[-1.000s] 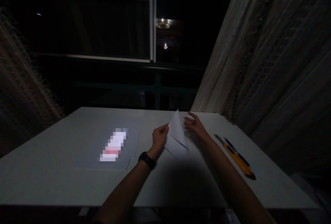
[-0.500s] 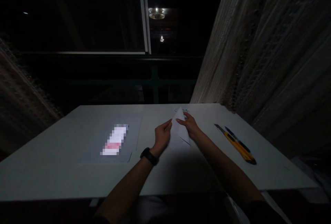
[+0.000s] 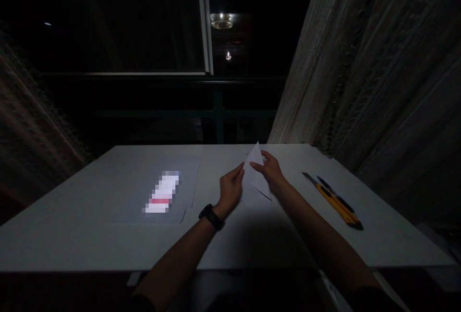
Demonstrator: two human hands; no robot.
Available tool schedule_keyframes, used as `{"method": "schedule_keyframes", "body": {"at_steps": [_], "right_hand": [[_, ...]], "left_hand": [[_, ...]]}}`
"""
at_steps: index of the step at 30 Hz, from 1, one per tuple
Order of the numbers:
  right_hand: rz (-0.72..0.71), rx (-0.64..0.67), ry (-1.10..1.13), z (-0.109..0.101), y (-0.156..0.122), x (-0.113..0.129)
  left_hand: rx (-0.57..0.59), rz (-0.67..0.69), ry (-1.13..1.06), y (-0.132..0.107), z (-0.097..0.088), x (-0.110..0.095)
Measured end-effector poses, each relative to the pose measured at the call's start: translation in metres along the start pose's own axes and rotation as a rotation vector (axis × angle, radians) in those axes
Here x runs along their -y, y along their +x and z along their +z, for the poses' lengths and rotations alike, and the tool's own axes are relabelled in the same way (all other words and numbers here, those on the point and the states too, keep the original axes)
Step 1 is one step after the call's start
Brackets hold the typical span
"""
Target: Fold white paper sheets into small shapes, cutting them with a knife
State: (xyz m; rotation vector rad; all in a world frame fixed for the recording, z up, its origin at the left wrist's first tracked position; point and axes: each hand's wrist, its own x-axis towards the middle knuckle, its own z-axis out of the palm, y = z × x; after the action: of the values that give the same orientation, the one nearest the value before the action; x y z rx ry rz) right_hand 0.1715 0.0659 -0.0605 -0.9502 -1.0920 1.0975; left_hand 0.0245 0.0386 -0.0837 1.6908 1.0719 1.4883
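Both hands' fingers [image 3: 240, 172] pinching folded white paper [image 3: 256, 174], above table [image 3: 90, 235]

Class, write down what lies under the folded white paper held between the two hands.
Only the white table shows below the folded paper, pinched by the left hand and right hand. The patch directly beneath is hidden.

Very dim and underexposed; faint light falls on the table [image 3: 90, 235]; surroundings near black; edges stretched.
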Motion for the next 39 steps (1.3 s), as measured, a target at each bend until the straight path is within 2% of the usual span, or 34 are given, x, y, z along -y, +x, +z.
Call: {"method": "schedule_keyframes", "body": {"at_steps": [5,10,13,15,21,24,29,33,39], "right_hand": [[-0.105,0.037,-0.153,0.007,0.003,0.021],[-0.093,0.268,-0.256,0.031,0.014,0.04],[-0.073,0.406,-0.303,0.047,0.018,0.038],[-0.07,0.448,-0.327,0.056,0.018,0.031],[-0.177,0.312,-0.441,0.073,0.013,0.006],[-0.167,0.311,-0.429,0.075,0.012,0.002],[-0.146,0.354,-0.388,0.071,0.014,0.016],[-0.135,0.261,-0.281,0.069,0.016,0.033],[-0.16,0.183,-0.255,0.07,0.013,0.048]], "left_hand": [[-0.031,-0.033,-0.086,0.004,-0.005,-0.007],[-0.175,-0.102,-0.262,0.023,-0.024,-0.016],[-0.228,-0.132,-0.342,0.032,-0.036,-0.017],[-0.246,-0.131,-0.331,0.035,-0.041,-0.015],[-0.258,-0.017,-0.126,0.037,-0.047,-0.011],[-0.278,0.012,-0.042,0.035,-0.047,-0.01],[-0.312,0.077,0.043,0.032,-0.047,-0.01],[-0.288,0.148,0.086,0.03,-0.045,-0.014],[-0.237,0.198,0.066,0.024,-0.039,-0.024]]}}
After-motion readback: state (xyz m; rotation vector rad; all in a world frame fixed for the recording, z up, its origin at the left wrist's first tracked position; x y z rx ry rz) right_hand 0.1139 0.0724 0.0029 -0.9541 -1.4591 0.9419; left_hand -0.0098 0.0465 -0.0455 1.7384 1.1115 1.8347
